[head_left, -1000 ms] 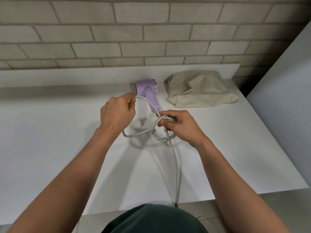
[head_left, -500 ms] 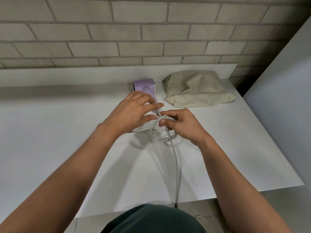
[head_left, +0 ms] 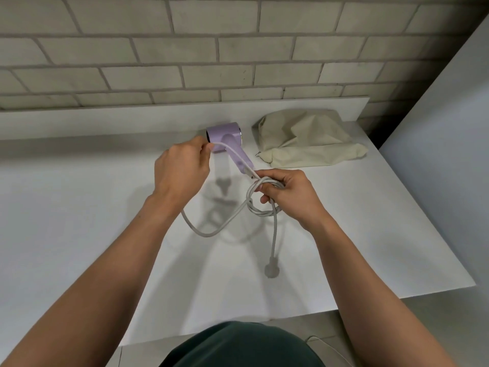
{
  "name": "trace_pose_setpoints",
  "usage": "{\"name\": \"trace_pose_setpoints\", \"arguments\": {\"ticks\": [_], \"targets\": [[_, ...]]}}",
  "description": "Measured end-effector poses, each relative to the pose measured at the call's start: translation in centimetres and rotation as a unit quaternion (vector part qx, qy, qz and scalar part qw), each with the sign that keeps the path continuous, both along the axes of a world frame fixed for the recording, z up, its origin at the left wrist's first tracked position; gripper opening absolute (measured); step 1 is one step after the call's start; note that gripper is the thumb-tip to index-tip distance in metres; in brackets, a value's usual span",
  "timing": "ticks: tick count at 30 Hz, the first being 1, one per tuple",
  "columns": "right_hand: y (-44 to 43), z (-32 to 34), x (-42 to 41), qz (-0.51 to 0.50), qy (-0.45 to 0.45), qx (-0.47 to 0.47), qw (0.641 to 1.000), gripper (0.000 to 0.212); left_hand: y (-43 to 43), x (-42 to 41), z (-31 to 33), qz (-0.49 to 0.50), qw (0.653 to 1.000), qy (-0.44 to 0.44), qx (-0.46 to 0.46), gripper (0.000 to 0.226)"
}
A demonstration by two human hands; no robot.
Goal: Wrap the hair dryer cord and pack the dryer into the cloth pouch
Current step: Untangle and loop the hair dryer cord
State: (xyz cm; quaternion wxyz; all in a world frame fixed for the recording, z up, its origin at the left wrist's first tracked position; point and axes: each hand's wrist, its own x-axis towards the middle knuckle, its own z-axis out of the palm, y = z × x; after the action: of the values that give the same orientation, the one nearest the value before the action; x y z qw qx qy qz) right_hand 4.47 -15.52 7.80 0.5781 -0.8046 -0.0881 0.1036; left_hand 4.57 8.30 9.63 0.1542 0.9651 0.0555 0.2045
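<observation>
The right hand (head_left: 288,194) is pinching a small coil of the cord (head_left: 209,233) just off the end of the dryer's handle, with its fingers curled round the loops. The left hand (head_left: 182,168), which was laying a turn onto that coil half a second ago, is now drawing back out to the left. Its fingers are closing on a strand beside the head of the hair dryer (head_left: 227,140). The plug (head_left: 271,270) is now lying on the counter (head_left: 79,207), whereas the cord was running off the near edge before, so little slack is probably left to wind. The dryer is sitting at the back of the counter, and the cloth pouch (head_left: 307,140) is lying near it on the right, untouched.
</observation>
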Motion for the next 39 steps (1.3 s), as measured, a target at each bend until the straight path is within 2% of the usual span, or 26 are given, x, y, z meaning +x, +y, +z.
{"name": "trace_pose_setpoints", "arguments": {"ticks": [3,6,9,11,12,17,24,31,39], "targets": [[-0.2,0.1,0.2,0.005,-0.001,-0.007,1.0,0.026,0.1,-0.1,-0.3,-0.016,0.998,0.055,0.006,0.028],[-0.3,0.1,0.4,0.015,0.001,-0.028,0.999,0.027,-0.3,-0.5,-0.2,-0.062,0.996,0.063,0.02,0.037],[-0.3,0.0,0.5,0.027,-0.007,-0.039,0.999,0.028,-1.3,-0.8,0.3,-0.203,0.978,0.036,0.025,0.043],[-0.1,-0.1,0.7,0.031,-0.021,-0.041,0.998,0.027,-2.2,-0.9,0.4,-0.296,0.951,0.06,0.061,0.04],[-0.1,-0.2,0.7,0.031,-0.029,-0.041,0.998,0.027,-2.7,-1.1,0.4,-0.311,0.944,0.08,0.08,0.038],[-0.1,-0.5,0.7,0.023,-0.042,-0.048,0.998,0.027,-4.1,-1.5,0.1,-0.198,0.967,0.112,0.117,0.036],[-0.8,-0.7,0.9,-0.008,-0.033,-0.066,0.997,0.029,-1.2,-0.9,0.1,-0.069,0.996,0.051,0.016,0.03],[-1.1,-1.0,1.0,-0.002,-0.015,-0.057,0.998,0.028,-1.4,-0.8,-0.2,-0.108,0.99,0.093,-0.014,0.026],[-1.2,-0.4,0.5,0.003,-0.006,-0.01,1.0,0.028,-3.3,-1.0,-0.8,-0.253,0.965,0.062,0.035,0.041]]}}
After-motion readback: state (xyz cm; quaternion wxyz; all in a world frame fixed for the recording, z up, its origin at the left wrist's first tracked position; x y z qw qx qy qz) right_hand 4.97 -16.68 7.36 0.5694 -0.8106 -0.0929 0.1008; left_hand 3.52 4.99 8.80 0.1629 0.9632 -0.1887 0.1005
